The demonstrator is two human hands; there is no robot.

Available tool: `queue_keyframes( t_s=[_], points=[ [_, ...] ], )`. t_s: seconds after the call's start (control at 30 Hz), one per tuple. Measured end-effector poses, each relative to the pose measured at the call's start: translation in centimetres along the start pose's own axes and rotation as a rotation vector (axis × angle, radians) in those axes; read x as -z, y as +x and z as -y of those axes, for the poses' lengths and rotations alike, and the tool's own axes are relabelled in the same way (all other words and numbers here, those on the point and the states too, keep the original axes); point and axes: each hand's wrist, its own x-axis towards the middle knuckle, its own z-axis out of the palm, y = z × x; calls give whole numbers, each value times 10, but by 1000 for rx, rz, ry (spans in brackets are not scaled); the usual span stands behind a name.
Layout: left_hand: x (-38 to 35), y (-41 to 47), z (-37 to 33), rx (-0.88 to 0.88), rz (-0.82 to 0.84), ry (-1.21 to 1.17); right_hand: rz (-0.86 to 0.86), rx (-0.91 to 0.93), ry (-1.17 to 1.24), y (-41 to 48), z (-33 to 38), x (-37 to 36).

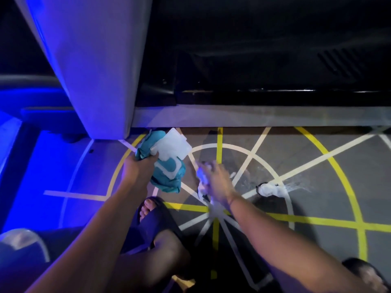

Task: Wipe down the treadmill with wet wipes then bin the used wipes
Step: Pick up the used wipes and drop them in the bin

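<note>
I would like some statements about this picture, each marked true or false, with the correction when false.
1. The left hand holds a teal wipes pack. True.
2. The right hand is empty. False: it holds a white wipe, blurred by motion.
3. A crumpled white wipe lies on the floor to the right of the right hand. True.
4. The floor is plain, without markings. False: yellow and white lines cross it.
5. The person is barefoot. False: a dark sandal shows on one foot.
</note>
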Motion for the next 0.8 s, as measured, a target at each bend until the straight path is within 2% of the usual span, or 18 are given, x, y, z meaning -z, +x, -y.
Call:
queue_keyframes(
  t_s=[0.03, 0.1, 0.23, 0.27, 0.3, 0.4, 0.43, 0.47, 0.5, 0.6, 0.7, 0.73, 0.8],
  points=[
    [2, -2, 1, -1, 0, 5, 81, 102, -111, -2, 14, -6],
    [5, -4, 4, -6, -6, 17, 200, 183, -258, -16, 26, -18],
    [9, -5, 6, 4, -1, 13, 256, 126, -331, -44, -1, -20],
    [8, -5, 6, 2, -1, 2, 229, 101, -307, -47, -11, -13],
    [6, -4, 4, 2, -1, -4, 169, -1, -183, -47, -17, -1],
    [-2, -4, 1, -15, 4, 33, -57, -409, -115, -54, -54, 28],
    [-4, -6, 0, -13, 9, 41, -172, -564, -23, -62, -69, 34],
    [-6, -8, -2, -9, 15, 46, -225, -685, 23, -71, -84, 37],
    [-8, -10, -3, -5, 23, 52, -203, -754, 26, -81, -92, 39],
    [-12, -16, -6, 6, 52, 48, -165, -857, 56, -97, -104, 25],
    [-7, -22, -6, -5, 54, 32, -257, -917, 386, -96, -88, 13],
    [-5, -24, -6, -10, 53, 20, -250, -885, 451, -97, -81, 11],
    [-2, -29, -7, -24, 53, -7, -165, -721, 405, -99, -73, 7]
  ],
)
